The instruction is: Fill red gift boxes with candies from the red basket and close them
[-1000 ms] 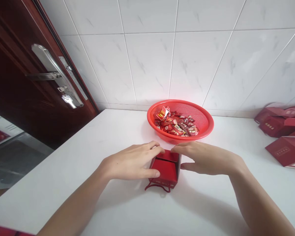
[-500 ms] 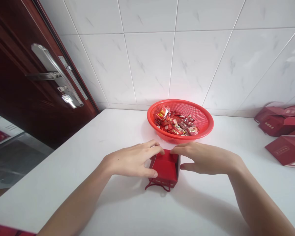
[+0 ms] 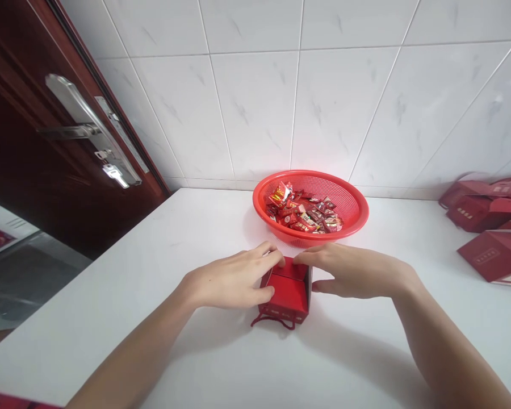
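Red box (image 3: pixel 287 292) partly behind hands (image 3: pixel 234 282)

One left hand (image 3: pixel 234 279), one right hand (image 3: pixel 353 272); between them, one red box (image 3: pixel 286 292); beyond, one basket (image 3: pixel 363 211) of many sweets (image 3: pixel 302 218); right of the right hand, at least three cartons (image 3: pixel 485 258).

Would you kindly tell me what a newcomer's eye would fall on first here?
Probably the bright red basket of wrapped sweets, standing by the tiled wall. Just in front of it, the left hand and right hand touch a small red box. At the left, keys hang from the lock plate of a dark door.
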`<state>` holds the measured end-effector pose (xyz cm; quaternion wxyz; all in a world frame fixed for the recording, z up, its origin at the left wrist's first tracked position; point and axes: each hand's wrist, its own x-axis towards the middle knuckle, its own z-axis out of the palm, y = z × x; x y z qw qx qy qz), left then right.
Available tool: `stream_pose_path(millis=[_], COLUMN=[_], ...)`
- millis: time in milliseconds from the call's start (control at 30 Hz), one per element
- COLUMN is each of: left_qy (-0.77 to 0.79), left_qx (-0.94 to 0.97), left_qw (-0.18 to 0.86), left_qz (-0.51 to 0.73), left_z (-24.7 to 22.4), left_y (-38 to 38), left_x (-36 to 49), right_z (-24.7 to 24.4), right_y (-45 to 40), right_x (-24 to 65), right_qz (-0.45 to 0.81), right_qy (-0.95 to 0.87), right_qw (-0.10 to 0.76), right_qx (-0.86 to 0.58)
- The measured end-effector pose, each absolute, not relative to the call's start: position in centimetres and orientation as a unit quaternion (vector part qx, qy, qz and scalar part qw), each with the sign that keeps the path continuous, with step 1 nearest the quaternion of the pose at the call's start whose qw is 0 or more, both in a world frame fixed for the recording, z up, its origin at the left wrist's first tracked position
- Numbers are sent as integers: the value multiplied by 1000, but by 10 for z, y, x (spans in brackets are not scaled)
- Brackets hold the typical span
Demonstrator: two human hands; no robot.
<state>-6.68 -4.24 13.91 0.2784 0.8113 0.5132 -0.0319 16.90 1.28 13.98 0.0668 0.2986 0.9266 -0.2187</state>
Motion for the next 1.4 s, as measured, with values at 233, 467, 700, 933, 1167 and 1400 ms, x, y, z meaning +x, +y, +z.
stream_pose_path(millis=[233,467,700,933,1167,1400], left_qy=[508,506,518,521,523,525], left_qx=[810,808,807,803,801,800], left_qw=[287,295,278,283,289,286], left_qz=[-50,-58,-55,-51,-47,-50], left_z=[144,146,144,143,143,142], left_y=[-43,-44,-45,-45,-45,-45], left_x=[-69,-69,-66,-66,-66,-65], right_z=[143,145,144,144,143,142], right_y=[12,11,11,11,12,11], right_x=[167,167,167,166,166,165], right_qz=[-221,-220,-217,-216,-217,-207], right_qy=[923,924,925,924,925,927], right_qw=[97,91,98,105,98,99], right_qx=[300,300,296,297,295,296])
